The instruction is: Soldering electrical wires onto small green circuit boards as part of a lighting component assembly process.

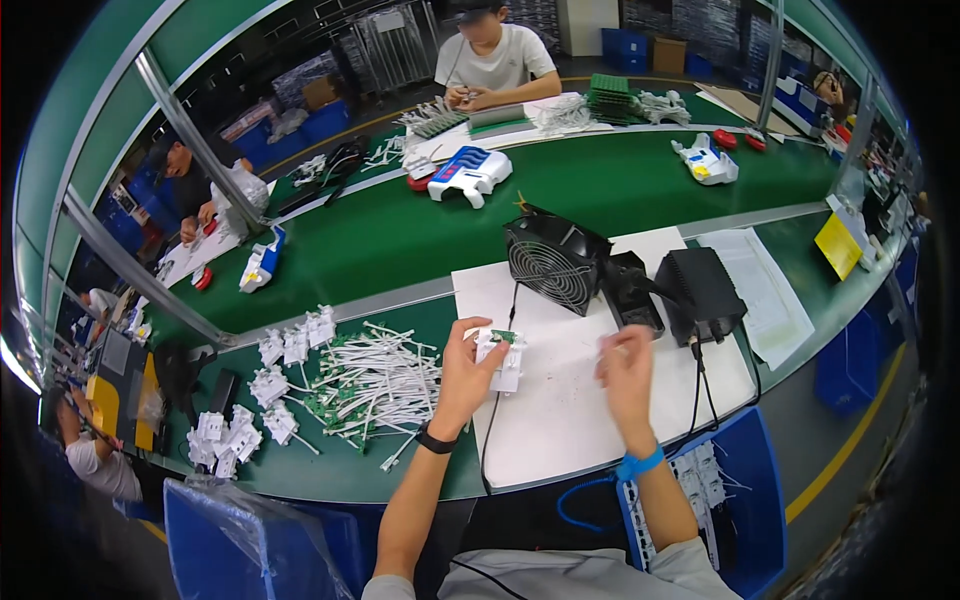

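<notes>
White plastic part (pixel 500 362) with a small green board sits pinched in the left hand (pixel 462 375); the right hand (pixel 625 372), at its 3 o'clock, looks loosely curled, maybe holding something thin.

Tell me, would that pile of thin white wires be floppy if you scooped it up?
Probably floppy: the white wires are thin and lie bent and crossed in a loose heap. They look light, so a push would likely scatter them. The small green ends may snag together, so several might lift at once.
</notes>
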The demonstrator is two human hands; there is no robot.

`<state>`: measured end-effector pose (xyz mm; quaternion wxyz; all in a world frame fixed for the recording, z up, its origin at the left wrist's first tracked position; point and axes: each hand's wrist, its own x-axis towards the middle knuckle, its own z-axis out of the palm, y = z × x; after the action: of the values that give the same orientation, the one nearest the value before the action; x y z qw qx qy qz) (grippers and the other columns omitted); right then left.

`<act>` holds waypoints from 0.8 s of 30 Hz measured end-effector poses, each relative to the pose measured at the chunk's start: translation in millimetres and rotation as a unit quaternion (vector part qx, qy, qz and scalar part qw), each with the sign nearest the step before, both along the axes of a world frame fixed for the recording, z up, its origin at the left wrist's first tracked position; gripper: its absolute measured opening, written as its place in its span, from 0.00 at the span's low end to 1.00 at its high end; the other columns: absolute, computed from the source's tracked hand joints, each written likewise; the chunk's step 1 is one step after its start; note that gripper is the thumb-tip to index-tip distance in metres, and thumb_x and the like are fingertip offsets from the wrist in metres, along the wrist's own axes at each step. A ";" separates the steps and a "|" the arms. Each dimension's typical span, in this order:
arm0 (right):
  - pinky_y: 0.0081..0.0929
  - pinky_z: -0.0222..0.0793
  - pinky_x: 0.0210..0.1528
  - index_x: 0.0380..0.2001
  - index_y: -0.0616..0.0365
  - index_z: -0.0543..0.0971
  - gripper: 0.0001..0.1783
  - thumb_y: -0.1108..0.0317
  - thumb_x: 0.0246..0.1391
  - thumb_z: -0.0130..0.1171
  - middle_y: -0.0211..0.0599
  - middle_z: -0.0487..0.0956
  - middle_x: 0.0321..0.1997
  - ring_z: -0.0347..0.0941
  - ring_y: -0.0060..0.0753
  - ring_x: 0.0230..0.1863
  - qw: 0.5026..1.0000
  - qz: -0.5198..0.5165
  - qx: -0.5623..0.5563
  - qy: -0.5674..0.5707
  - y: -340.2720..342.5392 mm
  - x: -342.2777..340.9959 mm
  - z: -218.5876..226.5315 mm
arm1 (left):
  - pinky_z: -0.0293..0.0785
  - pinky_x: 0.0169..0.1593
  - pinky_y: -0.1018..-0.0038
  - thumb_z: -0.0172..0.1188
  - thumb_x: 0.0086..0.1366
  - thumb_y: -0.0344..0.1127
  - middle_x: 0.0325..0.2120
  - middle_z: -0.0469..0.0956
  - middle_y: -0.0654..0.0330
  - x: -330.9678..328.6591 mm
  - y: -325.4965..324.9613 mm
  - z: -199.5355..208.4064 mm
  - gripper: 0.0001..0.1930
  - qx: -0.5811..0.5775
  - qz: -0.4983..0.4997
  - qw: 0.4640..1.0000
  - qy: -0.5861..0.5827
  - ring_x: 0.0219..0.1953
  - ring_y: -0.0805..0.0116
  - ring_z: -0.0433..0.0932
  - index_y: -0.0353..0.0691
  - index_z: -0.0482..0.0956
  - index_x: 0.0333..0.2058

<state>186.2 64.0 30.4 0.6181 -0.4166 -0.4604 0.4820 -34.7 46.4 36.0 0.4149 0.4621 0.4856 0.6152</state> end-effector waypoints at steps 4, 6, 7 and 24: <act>0.19 0.62 0.23 0.42 0.62 0.74 0.12 0.66 0.62 0.61 0.35 0.74 0.37 0.68 0.18 0.21 0.993 -0.111 -0.029 -0.028 52.5 46.7 -4.5 | 0.75 0.35 0.79 0.63 0.63 0.23 0.35 0.82 0.54 17.0 1.5 -0.7 0.17 -0.069 -0.092 0.992 0.054 0.35 0.74 0.81 0.35 0.69 0.48; 0.19 0.63 0.24 0.42 0.64 0.76 0.12 0.67 0.61 0.62 0.38 0.76 0.39 0.69 0.19 0.22 0.991 -0.100 0.021 -0.091 73.9 53.5 0.3 | 0.76 0.38 0.78 0.64 0.61 0.24 0.35 0.82 0.54 34.5 1.8 2.8 0.18 -0.050 -0.130 0.988 0.062 0.36 0.72 0.81 0.35 0.73 0.49; 0.19 0.64 0.25 0.40 0.65 0.78 0.11 0.68 0.60 0.62 0.37 0.78 0.38 0.70 0.19 0.22 0.991 -0.089 0.035 -0.095 77.1 54.0 6.8 | 0.76 0.38 0.78 0.64 0.61 0.24 0.35 0.82 0.54 41.3 2.9 0.7 0.18 -0.050 -0.134 0.988 0.061 0.36 0.72 0.81 0.35 0.73 0.49; 0.17 0.62 0.30 0.32 0.58 0.68 0.06 0.72 0.61 0.56 0.29 0.69 0.24 0.65 0.16 0.23 0.976 -0.100 0.162 -0.102 22.4 67.7 -39.8 | 0.64 0.60 0.60 0.66 0.60 0.36 0.53 0.70 0.46 48.3 -10.9 -4.3 0.33 0.062 -0.065 0.869 0.486 0.55 0.48 0.67 0.29 0.66 0.60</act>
<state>253.9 86.4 -9.4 0.6724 -0.4017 -0.5493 0.2914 13.6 35.4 31.7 0.1359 0.7577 0.5559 0.3138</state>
